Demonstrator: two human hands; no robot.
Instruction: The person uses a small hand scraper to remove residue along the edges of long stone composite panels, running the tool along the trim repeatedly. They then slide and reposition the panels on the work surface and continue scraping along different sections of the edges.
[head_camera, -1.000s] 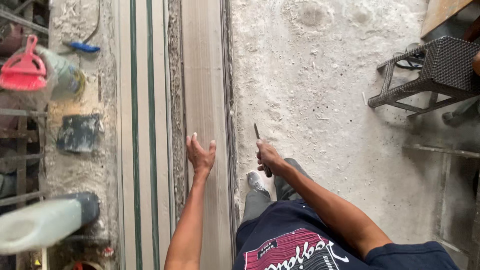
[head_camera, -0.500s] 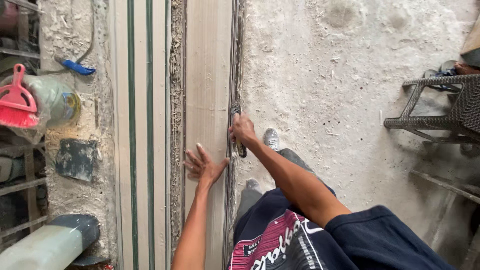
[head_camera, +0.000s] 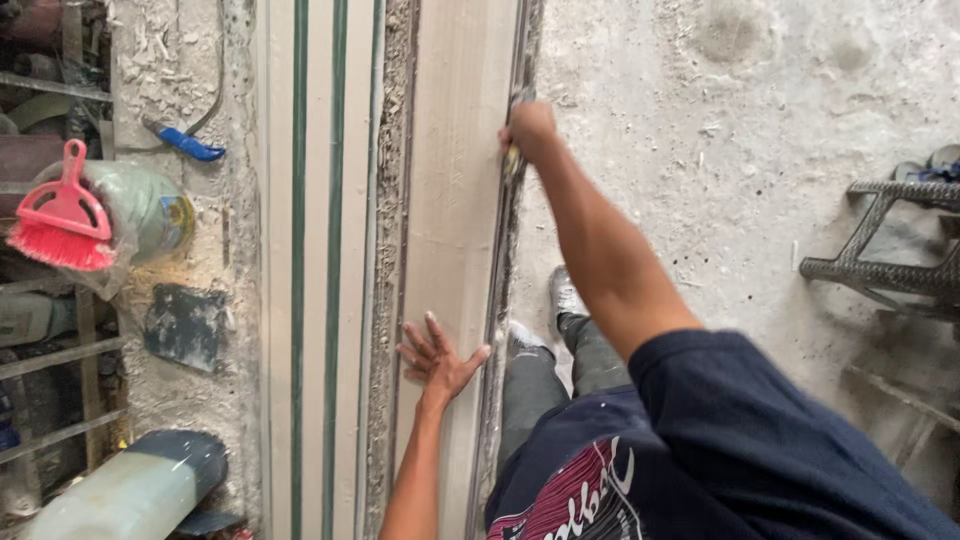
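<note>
While your right hand (head_camera: 530, 128) grips the knife (head_camera: 515, 150) and your open left hand (head_camera: 438, 355) braces the plank (head_camera: 455, 200), a slip could gouge it.

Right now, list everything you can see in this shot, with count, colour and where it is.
moulded strip: one, pale beige, centre, running lengthwise
striped slab: one, cream with green lines, left of the strip
hand brush: one, pink, far left
blue handle: one, upper left
wicker stool: one, grey, right edge
floor: dusty pale concrete, right
scraping tool: one, thin, at the strip's right edge
left hand: flat on strip
right hand: gripping tool
</note>
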